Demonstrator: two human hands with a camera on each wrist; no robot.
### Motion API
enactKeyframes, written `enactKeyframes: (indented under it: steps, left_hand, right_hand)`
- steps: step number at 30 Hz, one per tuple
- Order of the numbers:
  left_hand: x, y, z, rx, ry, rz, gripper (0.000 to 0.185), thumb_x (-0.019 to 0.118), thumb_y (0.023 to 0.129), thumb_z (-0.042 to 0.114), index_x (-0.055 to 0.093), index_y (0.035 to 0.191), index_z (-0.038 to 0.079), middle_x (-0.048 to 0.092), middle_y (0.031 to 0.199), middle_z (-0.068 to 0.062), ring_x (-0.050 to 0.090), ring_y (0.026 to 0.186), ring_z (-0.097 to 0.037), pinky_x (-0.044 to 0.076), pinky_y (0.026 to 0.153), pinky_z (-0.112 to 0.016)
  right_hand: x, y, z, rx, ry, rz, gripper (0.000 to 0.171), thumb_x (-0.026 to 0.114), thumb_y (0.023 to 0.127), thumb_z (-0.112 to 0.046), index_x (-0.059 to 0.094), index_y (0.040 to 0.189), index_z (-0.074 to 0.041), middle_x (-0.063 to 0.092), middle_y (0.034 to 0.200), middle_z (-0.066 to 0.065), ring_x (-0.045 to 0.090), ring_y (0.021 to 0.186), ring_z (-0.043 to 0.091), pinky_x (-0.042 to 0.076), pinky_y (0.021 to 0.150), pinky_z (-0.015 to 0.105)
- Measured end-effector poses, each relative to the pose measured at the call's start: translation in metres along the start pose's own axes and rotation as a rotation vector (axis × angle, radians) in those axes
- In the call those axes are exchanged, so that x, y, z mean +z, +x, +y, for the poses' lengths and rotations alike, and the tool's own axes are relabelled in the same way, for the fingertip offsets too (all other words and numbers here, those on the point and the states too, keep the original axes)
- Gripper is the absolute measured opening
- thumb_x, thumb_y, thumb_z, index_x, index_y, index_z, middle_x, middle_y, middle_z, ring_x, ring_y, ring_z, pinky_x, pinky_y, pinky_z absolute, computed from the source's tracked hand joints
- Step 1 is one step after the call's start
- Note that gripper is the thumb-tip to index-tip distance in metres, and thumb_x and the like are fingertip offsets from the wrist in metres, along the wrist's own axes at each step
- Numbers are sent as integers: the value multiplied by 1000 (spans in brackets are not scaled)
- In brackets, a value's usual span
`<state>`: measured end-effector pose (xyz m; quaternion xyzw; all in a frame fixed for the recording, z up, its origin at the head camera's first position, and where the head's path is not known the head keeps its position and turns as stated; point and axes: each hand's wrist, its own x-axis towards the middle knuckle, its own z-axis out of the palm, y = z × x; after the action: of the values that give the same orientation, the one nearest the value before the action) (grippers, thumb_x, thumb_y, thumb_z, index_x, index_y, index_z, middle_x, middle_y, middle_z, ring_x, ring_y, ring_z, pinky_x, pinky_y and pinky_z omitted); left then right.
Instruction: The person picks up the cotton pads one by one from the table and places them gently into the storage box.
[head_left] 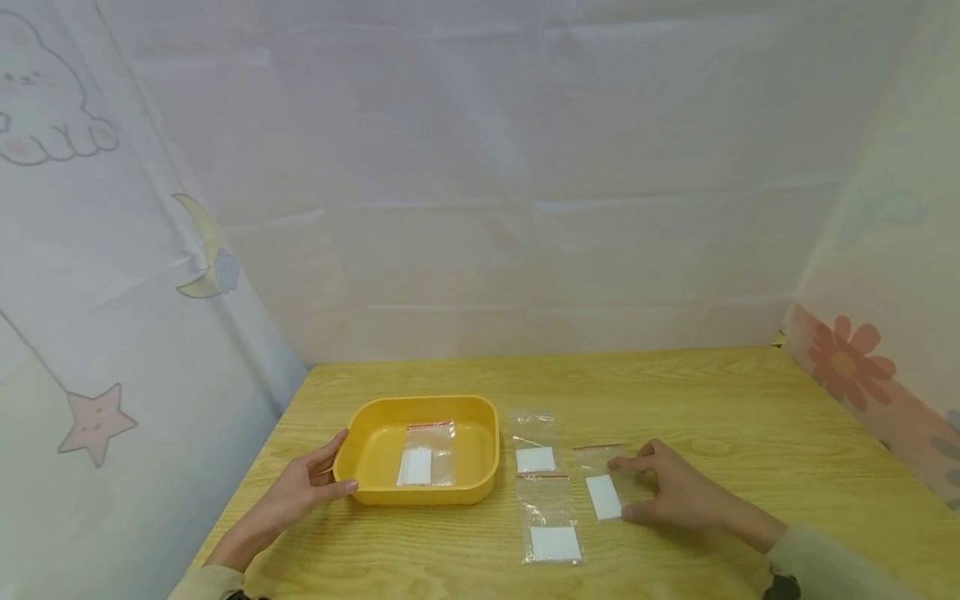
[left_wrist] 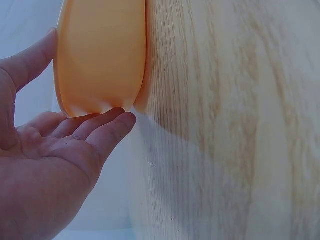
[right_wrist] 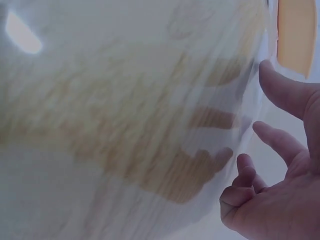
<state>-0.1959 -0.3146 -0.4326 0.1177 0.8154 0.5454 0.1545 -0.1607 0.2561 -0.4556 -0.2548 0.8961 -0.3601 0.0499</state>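
Note:
A yellow plastic basin [head_left: 420, 497] sits on the left of the table, with a clear zip bag [head_left: 442, 458] holding white cards inside it. My left hand [head_left: 296, 492] rests against the basin's left end, thumb at the near rim and fairly straight fingers along the side. At the right, my right hand [head_left: 678, 492] reaches over a red-topped zip bag [head_left: 602, 492] with a white card in it. Its thumb and forefinger are spread apart at that bag's right edge. In the right wrist view, the fingers [right_wrist: 280, 140] stand apart close to the tabletop.
Two more zip bags with white cards lie between basin and right hand: a far one [head_left: 535, 446] and a near one [head_left: 551, 525], partly overlapping. The wood-grain table [head_left: 675, 392] is bordered by a pale cloth backdrop [head_left: 525, 208] behind and printed cloth at both sides.

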Motion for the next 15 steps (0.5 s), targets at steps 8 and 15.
enactKeyframes:
  steps: [8,15]
  left_hand:
    - [0,0,0,14,-2,-2,92,74,102,16,12,169,2,11,170,-26,36,147,-48,55,101,-32]
    - [-1,1,0,21,-14,-6,92,75,101,14,13,168,2,9,170,-27,35,147,-49,54,101,-34]
  right_hand:
    - [2,0,9,0,-12,16,70,90,86,-30,64,141,5,47,104,9,40,88,22,36,68,25]
    - [-1,4,15,-12,22,16,67,89,87,-27,64,142,2,42,101,9,38,87,23,32,67,28]
